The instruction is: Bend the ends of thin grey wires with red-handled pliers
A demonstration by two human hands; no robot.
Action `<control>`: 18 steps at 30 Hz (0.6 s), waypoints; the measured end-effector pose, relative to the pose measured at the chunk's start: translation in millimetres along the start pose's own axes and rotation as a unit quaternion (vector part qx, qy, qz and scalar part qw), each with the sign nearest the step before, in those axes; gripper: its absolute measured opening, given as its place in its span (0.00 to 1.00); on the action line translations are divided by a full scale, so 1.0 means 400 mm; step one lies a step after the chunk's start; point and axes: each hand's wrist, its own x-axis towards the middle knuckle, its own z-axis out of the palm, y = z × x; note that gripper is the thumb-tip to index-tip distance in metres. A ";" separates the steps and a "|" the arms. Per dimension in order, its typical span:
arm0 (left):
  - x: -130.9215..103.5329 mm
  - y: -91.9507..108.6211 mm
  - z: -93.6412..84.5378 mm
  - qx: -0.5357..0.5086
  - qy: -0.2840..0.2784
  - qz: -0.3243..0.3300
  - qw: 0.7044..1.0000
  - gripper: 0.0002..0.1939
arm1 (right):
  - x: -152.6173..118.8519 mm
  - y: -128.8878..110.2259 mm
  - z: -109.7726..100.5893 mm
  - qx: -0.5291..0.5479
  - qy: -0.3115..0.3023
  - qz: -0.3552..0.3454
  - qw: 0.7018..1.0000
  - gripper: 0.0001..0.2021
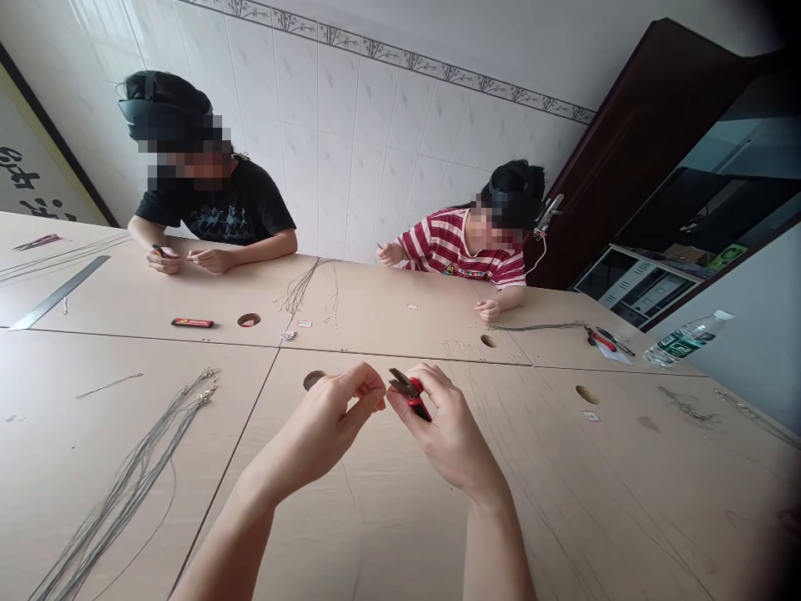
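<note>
Pliers [412, 391] sit in the right hand [447, 430], which is curled around them; just beside it, the left hand [330, 417] pinches together, on what I cannot tell.

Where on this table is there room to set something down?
The table looks bare between the wire bundle and the left hand, and between the ruler and the red-and-black case. It is crowded toward the far right, around the bottle, loose pliers and tangled wire.

Pale tiled wall [319, 184], bamboo-patterned border [375, 48], dark brown cabinet [651, 125], light wood-toned tabletop [406, 517]
</note>
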 end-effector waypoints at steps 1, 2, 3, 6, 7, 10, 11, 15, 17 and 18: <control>0.000 0.001 0.000 0.003 -0.001 0.001 1.000 0.12 | 0.000 0.001 0.000 0.000 -0.003 0.002 1.000 0.09; 0.001 0.003 -0.002 0.005 -0.002 0.003 1.000 0.13 | -0.001 0.002 0.000 -0.001 -0.005 0.005 1.000 0.09; 0.001 0.005 -0.003 0.007 -0.003 0.003 1.000 0.13 | -0.002 0.003 0.000 -0.001 -0.006 0.007 1.000 0.08; 0.000 0.010 -0.010 0.007 -0.001 0.000 1.000 0.14 | -0.004 0.006 -0.002 -0.002 0.000 0.013 1.000 0.06; -0.001 0.011 -0.013 0.003 0.001 -0.002 1.000 0.14 | -0.004 0.007 -0.003 -0.002 0.003 0.013 1.000 0.04; -0.002 0.013 -0.019 -0.017 0.003 -0.008 1.000 0.14 | -0.004 0.006 -0.004 0.002 0.008 0.000 1.000 0.03; -0.002 0.014 -0.021 -0.023 0.002 -0.008 1.000 0.14 | -0.003 0.005 -0.003 0.003 0.009 -0.006 1.000 0.03; 0.001 0.014 -0.023 -0.041 0.004 -0.002 0.999 0.15 | -0.001 0.000 0.001 -0.006 0.012 -0.012 1.000 0.07; 0.003 0.013 -0.022 -0.050 0.007 0.004 0.999 0.14 | 0.000 -0.001 0.005 -0.010 0.015 -0.009 1.000 0.08; 0.004 0.013 -0.020 -0.056 0.009 0.007 0.998 0.14 | 0.000 0.000 0.006 -0.009 0.017 -0.008 1.000 0.08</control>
